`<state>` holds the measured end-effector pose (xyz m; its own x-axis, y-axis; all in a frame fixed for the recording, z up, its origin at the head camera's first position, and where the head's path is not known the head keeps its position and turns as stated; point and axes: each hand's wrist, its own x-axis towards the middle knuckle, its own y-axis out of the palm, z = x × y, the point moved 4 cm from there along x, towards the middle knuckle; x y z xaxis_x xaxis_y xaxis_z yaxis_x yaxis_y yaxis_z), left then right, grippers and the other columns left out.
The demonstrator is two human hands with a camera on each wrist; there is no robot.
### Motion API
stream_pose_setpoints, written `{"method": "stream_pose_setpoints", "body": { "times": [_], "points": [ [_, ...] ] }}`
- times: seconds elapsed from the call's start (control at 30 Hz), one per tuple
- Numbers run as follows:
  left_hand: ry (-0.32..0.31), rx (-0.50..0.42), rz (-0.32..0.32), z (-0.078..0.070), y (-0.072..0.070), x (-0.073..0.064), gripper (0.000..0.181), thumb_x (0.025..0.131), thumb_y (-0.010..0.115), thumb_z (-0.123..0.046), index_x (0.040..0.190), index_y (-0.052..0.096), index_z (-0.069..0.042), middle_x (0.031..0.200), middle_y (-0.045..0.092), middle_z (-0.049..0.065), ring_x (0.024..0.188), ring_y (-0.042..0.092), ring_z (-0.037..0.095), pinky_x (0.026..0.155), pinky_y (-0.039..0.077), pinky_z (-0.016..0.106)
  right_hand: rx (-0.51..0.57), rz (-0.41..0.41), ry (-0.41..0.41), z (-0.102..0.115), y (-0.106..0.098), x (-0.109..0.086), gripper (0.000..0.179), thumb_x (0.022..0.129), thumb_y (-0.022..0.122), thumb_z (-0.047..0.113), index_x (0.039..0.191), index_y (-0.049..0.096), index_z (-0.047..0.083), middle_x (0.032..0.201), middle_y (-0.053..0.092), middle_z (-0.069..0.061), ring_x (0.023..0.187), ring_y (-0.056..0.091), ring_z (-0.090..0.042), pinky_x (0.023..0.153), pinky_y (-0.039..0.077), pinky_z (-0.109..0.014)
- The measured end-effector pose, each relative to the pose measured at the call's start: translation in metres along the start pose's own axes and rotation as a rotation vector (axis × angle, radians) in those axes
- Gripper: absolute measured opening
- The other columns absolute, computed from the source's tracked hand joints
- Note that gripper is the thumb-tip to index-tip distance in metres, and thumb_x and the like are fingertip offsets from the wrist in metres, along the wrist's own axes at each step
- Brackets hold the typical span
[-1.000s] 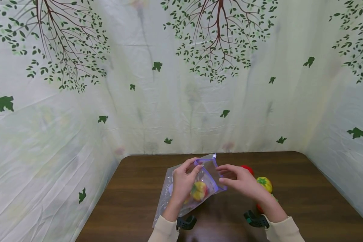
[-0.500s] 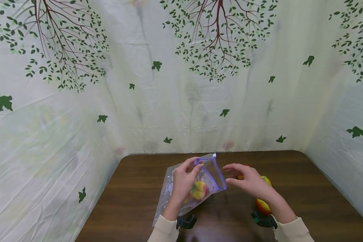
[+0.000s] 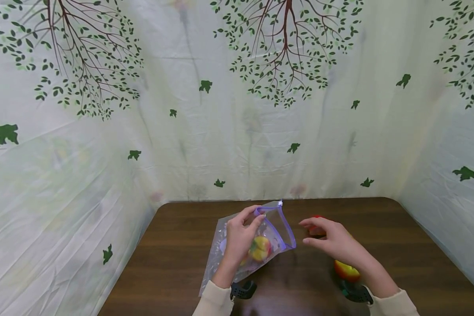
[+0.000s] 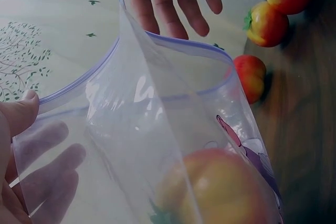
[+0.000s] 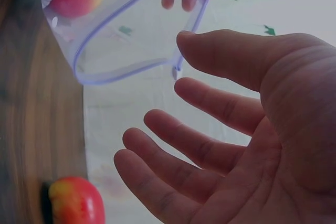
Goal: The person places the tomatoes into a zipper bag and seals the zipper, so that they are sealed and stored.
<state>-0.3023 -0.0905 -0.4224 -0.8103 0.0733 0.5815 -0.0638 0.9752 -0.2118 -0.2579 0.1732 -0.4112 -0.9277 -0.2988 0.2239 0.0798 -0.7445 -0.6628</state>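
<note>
My left hand (image 3: 241,235) pinches the rim of a clear zip bag (image 3: 215,259) between thumb and fingers. Its purple-edged mouth gapes to the right, and a white slider (image 5: 177,72) sits at one end of the zip. Through the plastic shows a red-and-yellow fruit with green leaves (image 3: 260,249). My right hand (image 3: 335,239) hovers right of the mouth, fingers loosely bent and holding nothing. Beneath and around it lie loose fruits of the same sort: a red one (image 3: 316,229) behind the fingers, another (image 3: 346,271) by the wrist. A third loose fruit (image 4: 268,23) shows in the left wrist view.
Everything rests on a dark brown wooden table (image 3: 174,254). A pale curtain (image 3: 241,131) printed with trees and leaves hangs behind it and on both sides. Black wrist devices (image 3: 242,289) sit on both wrists at the cream sleeves (image 3: 213,303).
My right hand has drawn away from the bag's mouth to the right, over the loose fruits. My left hand and the bag keep their place.
</note>
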Motion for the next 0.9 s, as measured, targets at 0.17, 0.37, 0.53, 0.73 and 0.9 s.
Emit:
{"method": "stream_pose_setpoints", "body": {
  "times": [0.17, 0.37, 0.53, 0.73, 0.9],
  "points": [
    [-0.016, -0.002, 0.008, -0.001, 0.000, 0.000, 0.029, 0.092, 0.076, -0.027, 0.119, 0.073, -0.018, 0.108, 0.074, -0.010, 0.104, 0.070, 0.012, 0.085, 0.056, 0.029, 0.013, 0.009, 0.012, -0.003, -0.003, -0.006, 0.041, 0.088, 0.077, 0.043, 0.125, 0.065, 0.029, 0.119, 0.066, 0.009, 0.110, 0.063, -0.022, 0.092, 0.054, -0.046],
    [-0.021, -0.001, 0.014, 0.000, 0.001, 0.000, 0.029, 0.092, 0.075, -0.028, 0.120, 0.073, -0.019, 0.108, 0.074, -0.010, 0.105, 0.069, 0.011, 0.087, 0.056, 0.030, 0.001, 0.014, 0.036, -0.009, -0.011, -0.012, 0.043, 0.088, 0.077, 0.044, 0.126, 0.065, 0.028, 0.119, 0.066, 0.009, 0.110, 0.061, -0.021, 0.093, 0.052, -0.049],
    [-0.030, 0.004, 0.015, 0.001, 0.001, 0.000, 0.029, 0.092, 0.075, -0.030, 0.120, 0.073, -0.022, 0.109, 0.073, -0.010, 0.105, 0.069, 0.011, 0.087, 0.056, 0.030, -0.031, 0.013, 0.070, -0.014, -0.021, -0.017, 0.048, 0.088, 0.075, 0.048, 0.129, 0.064, 0.025, 0.122, 0.065, 0.007, 0.113, 0.060, -0.026, 0.091, 0.051, -0.048],
    [-0.037, 0.005, 0.018, 0.001, 0.001, -0.001, 0.029, 0.092, 0.075, -0.030, 0.120, 0.072, -0.024, 0.108, 0.073, -0.011, 0.104, 0.069, 0.011, 0.086, 0.056, 0.029, -0.059, 0.026, 0.092, -0.019, -0.030, -0.023, 0.051, 0.089, 0.074, 0.048, 0.132, 0.063, 0.023, 0.127, 0.064, 0.001, 0.112, 0.060, -0.026, 0.087, 0.054, -0.045],
    [-0.038, 0.011, 0.016, 0.001, 0.001, -0.001, 0.028, 0.092, 0.076, -0.028, 0.120, 0.072, -0.023, 0.109, 0.073, -0.011, 0.105, 0.069, 0.011, 0.086, 0.056, 0.029, -0.081, 0.030, 0.099, -0.029, -0.034, -0.026, 0.050, 0.089, 0.074, 0.047, 0.132, 0.063, 0.022, 0.126, 0.065, 0.000, 0.110, 0.062, -0.027, 0.085, 0.056, -0.042]
  ]
}}
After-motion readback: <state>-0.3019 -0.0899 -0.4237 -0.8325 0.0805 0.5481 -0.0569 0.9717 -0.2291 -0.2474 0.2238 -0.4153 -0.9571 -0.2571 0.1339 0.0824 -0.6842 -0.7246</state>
